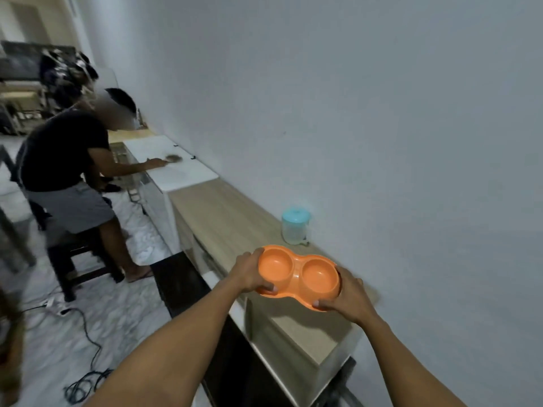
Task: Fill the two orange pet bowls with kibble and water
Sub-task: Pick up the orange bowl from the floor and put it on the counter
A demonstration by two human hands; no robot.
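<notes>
Gripped at both ends, over the near stretch of the wooden counter (226,212): orange double bowl (298,274), roughly level, both wells showing bare plastic. Left hand (249,273) curled round the left end, fingertips over the near rim; right hand (351,298) clamped on the right end, thumb on the near edge, fingers behind the far side. Cannot tell whether resting on the top or held just above it, though shadowed underneath. Close to the counter's front edge, with the wall (382,113) just behind on the right. Farther along the same top, hard by the wall: clear jug with a blue lid (295,227), near the bowl but apart from it, bare wood beyond. Past that, a white counter (179,171) butted against the wooden one's far end. Off to the left, a seated person (64,154) on a dark stool (76,259), one arm reaching onto the white top; cables (85,386) trailing over the pale floor below.
</notes>
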